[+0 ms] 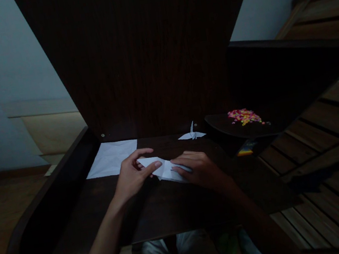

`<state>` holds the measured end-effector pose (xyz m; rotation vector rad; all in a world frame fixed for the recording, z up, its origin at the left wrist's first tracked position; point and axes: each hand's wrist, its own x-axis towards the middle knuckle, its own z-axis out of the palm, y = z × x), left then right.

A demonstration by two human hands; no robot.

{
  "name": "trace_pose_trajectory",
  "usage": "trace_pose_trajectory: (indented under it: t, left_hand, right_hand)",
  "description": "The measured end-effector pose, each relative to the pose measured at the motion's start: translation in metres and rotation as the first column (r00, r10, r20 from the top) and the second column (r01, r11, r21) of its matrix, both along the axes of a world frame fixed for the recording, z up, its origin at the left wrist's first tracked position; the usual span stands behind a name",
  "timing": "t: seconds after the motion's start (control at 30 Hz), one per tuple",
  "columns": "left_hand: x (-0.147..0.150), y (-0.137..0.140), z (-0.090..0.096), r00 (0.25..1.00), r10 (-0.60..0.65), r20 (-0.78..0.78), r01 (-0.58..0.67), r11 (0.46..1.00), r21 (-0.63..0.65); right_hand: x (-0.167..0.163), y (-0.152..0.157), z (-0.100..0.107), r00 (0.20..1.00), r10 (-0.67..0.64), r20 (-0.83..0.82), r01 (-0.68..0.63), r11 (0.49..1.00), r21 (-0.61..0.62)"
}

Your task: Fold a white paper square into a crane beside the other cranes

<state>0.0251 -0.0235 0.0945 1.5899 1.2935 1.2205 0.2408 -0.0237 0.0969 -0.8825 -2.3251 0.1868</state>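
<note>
A folded piece of white paper is held above the dark desk, with creases and layered flaps showing. My left hand grips its left end, thumb on top and some fingers behind it; the index finger reaches out above. On the right end, my right hand closes over the paper with its fingers bent. A slim pale shape with a dark tip shows at these fingers; I cannot tell if it is a pen or a flap. Behind the hands stands a white origami crane with spread wings.
A creased white paper sheet lies flat at the back left of the desk. Small colourful pieces are heaped on a corner shelf at right. Below it is a yellow and blue item. Raised side panels bound the desk.
</note>
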Motion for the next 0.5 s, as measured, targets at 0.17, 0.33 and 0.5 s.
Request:
trace_pose_trajectory:
  t: [0.17, 0.33, 0.5]
  left_hand:
    - [0.008, -0.005, -0.016, 0.936, 0.333, -0.118, -0.239, 0.843, 0.482]
    - [0.021, -0.017, -0.023, 0.833, 0.427, -0.351, -0.055, 0.695, 0.717]
    - [0.031, -0.017, -0.026, 0.875, 0.359, -0.324, -0.055, 0.74, 0.67]
  right_hand:
    - [-0.009, 0.003, -0.003, 0.964, -0.175, -0.2, 0.189, 0.98, 0.055]
    - [-0.016, 0.003, -0.006, 0.902, -0.309, -0.3, 0.325, 0.946, 0.005]
    - [-0.023, -0.001, -0.005, 0.845, -0.347, -0.406, 0.347, 0.935, -0.077]
